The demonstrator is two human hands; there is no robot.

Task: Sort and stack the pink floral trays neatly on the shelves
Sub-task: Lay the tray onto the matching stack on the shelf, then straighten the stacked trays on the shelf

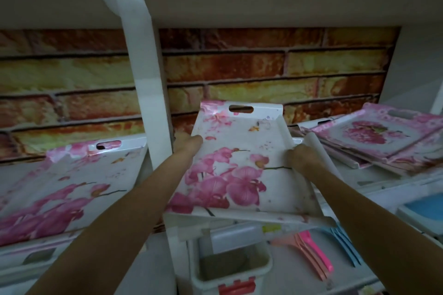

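I hold a white tray with pink orchid print (239, 151) in front of the shelf, tilted with its handle slot at the far end. My left hand (188, 145) grips its left rim, thumb on top. My right hand (300, 157) grips its right rim. A larger tray with the same orchid print (72, 179) lies on the shelf to the left. At the right, a loose stack of pink floral trays (374, 136) rests askew on the shelf.
A white upright post (146, 74) divides the shelf just left of the held tray. A brick-pattern back wall (239, 64) closes the shelf. Below are a white bin (230, 266), pink and blue plastic utensils (316, 254) and a blue-bottomed container (424, 208).
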